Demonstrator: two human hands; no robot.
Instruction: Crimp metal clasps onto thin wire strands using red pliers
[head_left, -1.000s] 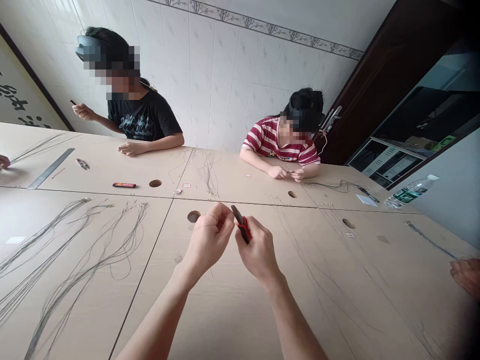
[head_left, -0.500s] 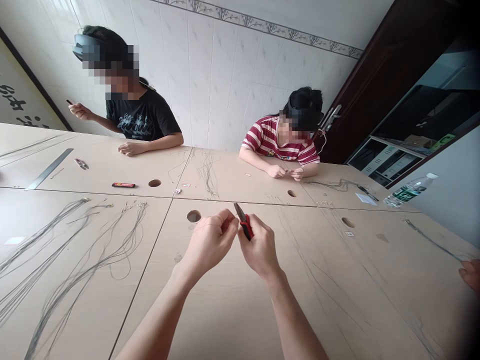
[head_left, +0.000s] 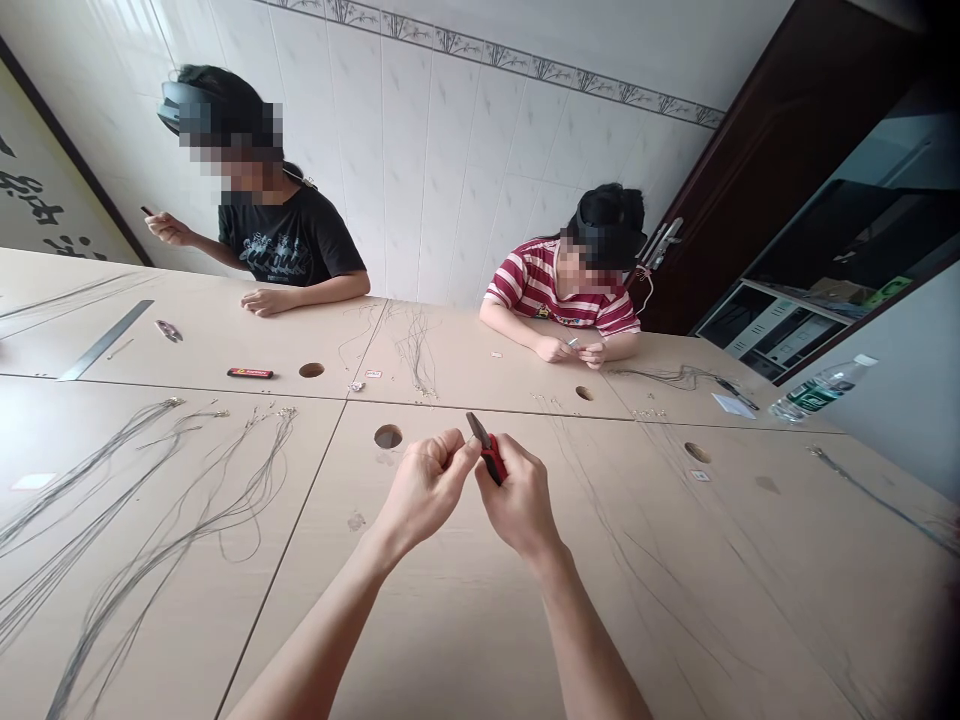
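My right hand (head_left: 517,490) is wrapped round a pair of pliers (head_left: 491,460) with red-and-black handles, its dark jaws tilted up to the left. Close beside it, my left hand (head_left: 427,482) is closed, thumb against the curled fingers. Its thumb tip comes right up to the pliers' jaws. Whatever the left fingers pinch is too small and hidden to make out. Both hands are held over the middle of the table (head_left: 450,620).
Bundles of thin grey cords (head_left: 180,530) lie at left, and fainter cords (head_left: 637,550) at right. Two people sit opposite, one in a black shirt (head_left: 292,240), one in a striped shirt (head_left: 525,275). A water bottle (head_left: 821,390), a ruler (head_left: 109,340) and a cable hole (head_left: 388,437) are around.
My left thumb has come up against the pliers' jaws. Another person's hand at the right edge has gone from view. The whole view has shifted slightly.
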